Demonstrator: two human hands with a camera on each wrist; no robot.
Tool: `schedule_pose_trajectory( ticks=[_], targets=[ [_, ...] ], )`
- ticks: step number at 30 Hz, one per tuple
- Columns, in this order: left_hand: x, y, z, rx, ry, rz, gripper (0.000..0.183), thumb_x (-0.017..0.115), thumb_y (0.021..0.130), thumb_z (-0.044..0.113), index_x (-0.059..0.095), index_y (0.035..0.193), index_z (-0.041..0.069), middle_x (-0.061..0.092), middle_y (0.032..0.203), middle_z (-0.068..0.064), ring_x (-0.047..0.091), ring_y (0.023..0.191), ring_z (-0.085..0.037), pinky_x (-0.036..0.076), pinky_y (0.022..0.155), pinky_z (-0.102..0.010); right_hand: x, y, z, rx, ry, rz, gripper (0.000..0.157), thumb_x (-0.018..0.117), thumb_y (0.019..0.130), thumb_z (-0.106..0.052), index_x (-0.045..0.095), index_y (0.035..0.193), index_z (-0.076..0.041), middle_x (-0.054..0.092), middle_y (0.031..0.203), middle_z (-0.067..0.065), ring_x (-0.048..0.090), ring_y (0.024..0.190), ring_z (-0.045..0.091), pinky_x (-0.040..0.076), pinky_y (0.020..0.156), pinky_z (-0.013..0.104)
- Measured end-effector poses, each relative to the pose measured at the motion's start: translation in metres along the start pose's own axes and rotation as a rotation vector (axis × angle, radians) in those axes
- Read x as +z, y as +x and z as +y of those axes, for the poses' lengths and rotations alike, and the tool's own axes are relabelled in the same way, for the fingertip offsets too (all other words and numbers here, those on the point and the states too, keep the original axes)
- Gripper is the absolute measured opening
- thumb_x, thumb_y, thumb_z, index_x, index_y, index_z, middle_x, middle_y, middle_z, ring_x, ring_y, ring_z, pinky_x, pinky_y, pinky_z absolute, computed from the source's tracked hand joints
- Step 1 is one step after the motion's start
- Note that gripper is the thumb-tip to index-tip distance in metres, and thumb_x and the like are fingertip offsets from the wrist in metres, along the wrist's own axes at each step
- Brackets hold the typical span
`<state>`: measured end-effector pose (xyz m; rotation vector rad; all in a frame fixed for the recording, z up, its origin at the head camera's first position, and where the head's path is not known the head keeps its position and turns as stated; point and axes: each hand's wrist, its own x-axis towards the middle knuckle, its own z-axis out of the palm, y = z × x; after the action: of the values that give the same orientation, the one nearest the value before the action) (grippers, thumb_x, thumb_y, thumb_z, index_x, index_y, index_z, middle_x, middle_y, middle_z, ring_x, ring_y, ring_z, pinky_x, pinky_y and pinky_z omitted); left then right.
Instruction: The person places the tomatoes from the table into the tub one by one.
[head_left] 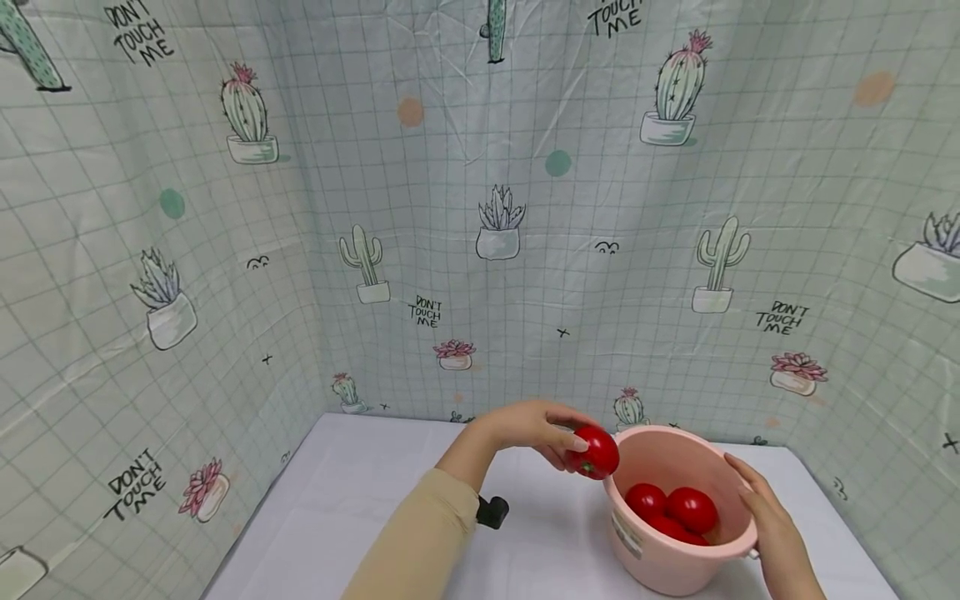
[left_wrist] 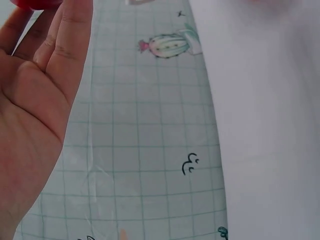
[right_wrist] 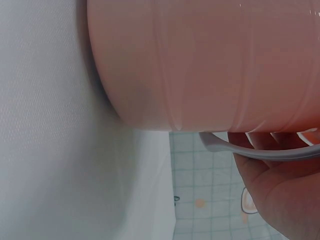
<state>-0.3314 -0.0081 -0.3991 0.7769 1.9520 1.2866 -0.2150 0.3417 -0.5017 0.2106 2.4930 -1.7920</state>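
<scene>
My left hand [head_left: 536, 429] pinches a red tomato [head_left: 597, 454] between thumb and fingers, just left of the rim of a pink bucket [head_left: 675, 571]. Only the tomato's lower edge [left_wrist: 37, 4] shows at the top of the left wrist view, above the palm. Inside the bucket lie several more red tomatoes [head_left: 692, 510]. My right hand [head_left: 772, 512] holds the bucket by its right rim. In the right wrist view its fingers are against the bucket wall [right_wrist: 200, 65], behind the grey handle [right_wrist: 270, 152]; their tips are partly hidden.
The bucket stands on a white-covered table [head_left: 540, 533], towards its right side. A cloth [head_left: 450, 208] printed with cacti and a grid hangs behind the table and along both sides. A small black device [head_left: 492, 512] sits at my left wrist.
</scene>
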Motion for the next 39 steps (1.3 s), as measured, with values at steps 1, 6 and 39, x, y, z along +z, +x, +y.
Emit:
schedule_pose_trajectory(
  ticks=[1, 6, 39],
  targets=[
    [0.001, 0.002, 0.002, 0.001, 0.006, -0.001, 0.033, 0.07, 0.092, 0.026, 0.066, 0.124, 0.033, 0.069, 0.114, 0.004, 0.073, 0.089, -0.025, 0.06, 0.084, -0.043, 0.0, 0.0, 0.0, 0.001, 0.001, -0.001, 0.058, 0.012, 0.104, -0.059, 0.006, 0.158, -0.039, 0.01, 0.164, 0.008, 0.037, 0.109, -0.007, 0.046, 0.077, 0.027],
    [0.006, 0.01, 0.009, -0.006, 0.007, 0.002, 0.032, 0.07, 0.092, 0.026, 0.067, 0.122, 0.035, 0.07, 0.111, 0.003, 0.073, 0.088, -0.024, 0.061, 0.081, -0.04, 0.001, 0.001, -0.002, 0.035, 0.017, -0.004, 0.058, 0.012, 0.104, -0.059, 0.006, 0.158, -0.039, 0.009, 0.164, 0.009, 0.038, 0.11, -0.003, 0.046, 0.075, 0.026],
    [0.069, 0.06, 0.03, -0.036, 0.092, 0.041, 0.035, 0.074, 0.089, 0.025, 0.067, 0.121, 0.035, 0.066, 0.105, 0.015, 0.071, 0.085, -0.011, 0.06, 0.075, -0.026, 0.0, 0.001, 0.0, 0.004, 0.01, -0.019, 0.058, 0.01, 0.104, -0.057, 0.005, 0.159, -0.037, 0.009, 0.163, 0.015, 0.04, 0.098, -0.022, 0.052, 0.079, 0.023]
  ],
)
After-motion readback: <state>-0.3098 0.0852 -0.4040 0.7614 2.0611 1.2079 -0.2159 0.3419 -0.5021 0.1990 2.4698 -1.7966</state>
